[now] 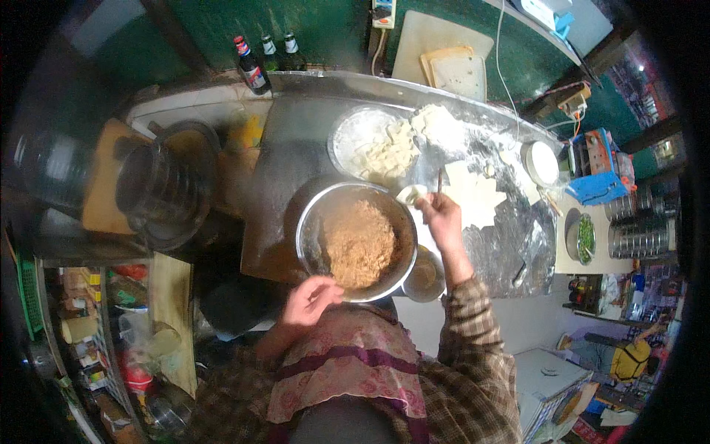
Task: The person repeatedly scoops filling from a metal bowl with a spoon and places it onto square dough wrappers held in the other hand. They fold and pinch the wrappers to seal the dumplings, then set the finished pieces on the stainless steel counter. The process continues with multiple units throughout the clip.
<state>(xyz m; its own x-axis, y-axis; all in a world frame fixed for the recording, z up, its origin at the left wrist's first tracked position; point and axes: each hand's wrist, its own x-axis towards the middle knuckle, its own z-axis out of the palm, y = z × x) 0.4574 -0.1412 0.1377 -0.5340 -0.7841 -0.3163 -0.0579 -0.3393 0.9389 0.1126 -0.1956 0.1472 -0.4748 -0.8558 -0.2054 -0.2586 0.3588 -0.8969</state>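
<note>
A wide metal bowl (307,236) of brown minced filling (360,241) stands before me at the table's near side. My left hand (312,301) is at its near left rim, fingers loosely curved and apart, holding nothing I can see. To the right of the bowl, my right hand (442,217) grips a thin dark stick (440,180) that points away from me. A small pale piece of dough (409,194) is at its fingertips, over the bowl's right rim. Flat dough wrappers (474,194) lie fanned out just beyond this hand. A round tray (346,141) bears folded dumplings (394,150).
A smaller bowl (424,275) sits against the big bowl's right side. A heap of white dough or flour (441,125), a round white-topped container (541,164) and a dish of chopped greens (585,238) stand farther right. Bottles (252,66) line the back left. Stacked dark pots (166,183) are left.
</note>
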